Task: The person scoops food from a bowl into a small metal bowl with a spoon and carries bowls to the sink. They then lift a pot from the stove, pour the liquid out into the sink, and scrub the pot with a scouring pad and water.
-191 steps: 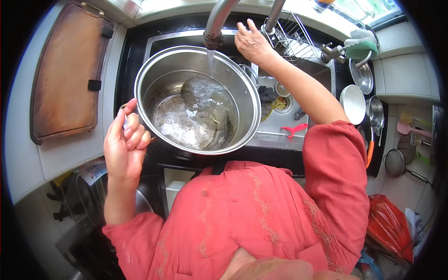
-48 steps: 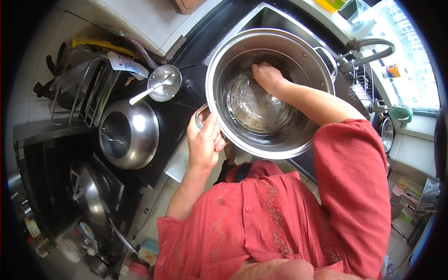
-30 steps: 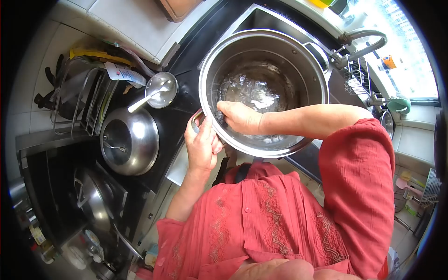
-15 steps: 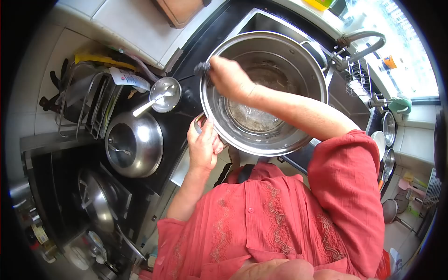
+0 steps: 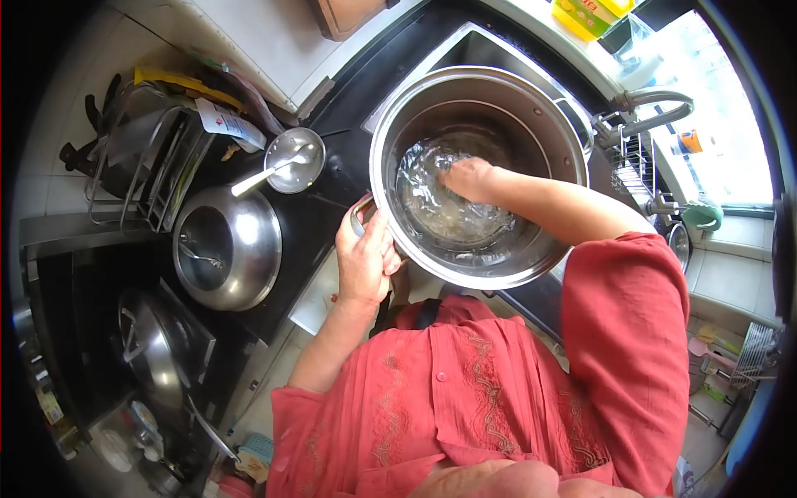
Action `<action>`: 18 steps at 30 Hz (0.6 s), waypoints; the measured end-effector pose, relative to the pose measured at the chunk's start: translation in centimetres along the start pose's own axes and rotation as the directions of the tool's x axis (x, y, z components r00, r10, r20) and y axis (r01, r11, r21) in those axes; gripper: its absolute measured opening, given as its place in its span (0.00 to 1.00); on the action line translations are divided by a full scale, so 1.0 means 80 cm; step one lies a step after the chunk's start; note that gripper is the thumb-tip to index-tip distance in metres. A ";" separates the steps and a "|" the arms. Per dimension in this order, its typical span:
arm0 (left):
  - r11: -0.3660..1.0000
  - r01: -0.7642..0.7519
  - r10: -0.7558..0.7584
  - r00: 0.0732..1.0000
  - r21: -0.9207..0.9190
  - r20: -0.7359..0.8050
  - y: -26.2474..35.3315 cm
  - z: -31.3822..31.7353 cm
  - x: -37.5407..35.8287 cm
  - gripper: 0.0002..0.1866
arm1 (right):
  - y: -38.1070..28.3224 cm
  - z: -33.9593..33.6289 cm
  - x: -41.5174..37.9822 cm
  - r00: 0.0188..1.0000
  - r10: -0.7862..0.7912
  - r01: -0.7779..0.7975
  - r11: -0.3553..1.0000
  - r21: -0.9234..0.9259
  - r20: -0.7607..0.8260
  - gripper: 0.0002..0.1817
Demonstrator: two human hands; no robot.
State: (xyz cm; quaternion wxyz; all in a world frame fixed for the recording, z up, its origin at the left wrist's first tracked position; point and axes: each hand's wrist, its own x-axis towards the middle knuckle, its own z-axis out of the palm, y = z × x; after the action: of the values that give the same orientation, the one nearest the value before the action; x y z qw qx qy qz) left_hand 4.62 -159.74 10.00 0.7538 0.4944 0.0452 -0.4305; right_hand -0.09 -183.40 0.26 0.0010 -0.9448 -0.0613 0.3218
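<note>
A large steel pot (image 5: 544,133) tilts toward me over the counter edge and sink, with clear rippling water (image 5: 461,212) in its bottom. My left hand (image 5: 364,257) is closed around the pot's side handle (image 5: 359,217). Inside the pot, my right hand (image 5: 469,178) reaches into the water with its fingers curled down. The fingertips are under the surface, and whatever they hold is hidden there. The dark scouring pad seen a moment ago does not show now.
Left of the pot sits a small steel bowl (image 5: 295,176) with a white-handled spoon (image 5: 270,174). An upturned steel basin (image 5: 249,241) lies nearer me, beside a wire rack (image 5: 149,178). The sink (image 5: 490,51) and faucet (image 5: 656,108) are behind and right.
My right hand has moved from the pot's left rim, where it held a dark scouring pad, down into the water. My left hand keeps its grip on the handle.
</note>
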 end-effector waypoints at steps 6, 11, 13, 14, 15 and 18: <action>0.999 -0.005 0.007 1.000 -0.048 0.029 -0.001 -0.003 -0.001 0.13 | -0.013 -0.100 -0.055 0.775 0.071 -0.027 0.996 0.080 -0.628 0.11; 1.000 0.003 -0.002 1.000 -0.007 0.030 0.000 -0.002 0.001 0.14 | -0.013 -0.140 -0.045 0.525 -0.234 -0.005 0.961 -0.277 -0.818 0.15; 1.000 -0.003 0.003 1.000 0.005 0.030 0.000 -0.003 0.002 0.14 | 0.000 -0.142 -0.041 0.507 -0.244 -0.012 0.957 -0.290 -0.826 0.14; 1.000 -0.003 0.003 1.000 0.004 0.030 0.001 -0.004 0.002 0.14 | 0.008 -0.142 -0.040 0.490 -0.256 -0.018 0.953 -0.304 -0.833 0.12; 1.000 -0.002 0.001 0.999 0.012 0.044 0.002 -0.004 0.002 0.14 | 0.019 -0.140 -0.042 0.492 -0.204 -0.065 0.961 -0.270 -0.846 0.10; 1.000 0.012 -0.013 0.998 0.028 0.060 0.008 -0.004 0.003 0.14 | 0.054 -0.129 -0.060 0.523 -0.083 -0.217 0.949 -0.227 -0.848 0.08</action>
State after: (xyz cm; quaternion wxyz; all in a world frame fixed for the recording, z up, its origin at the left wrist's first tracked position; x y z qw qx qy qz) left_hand 5.35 -159.54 10.12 0.7451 0.4914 0.0195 -0.4505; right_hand 2.93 -187.87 11.19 -0.1275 -0.9708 -0.0649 -0.1928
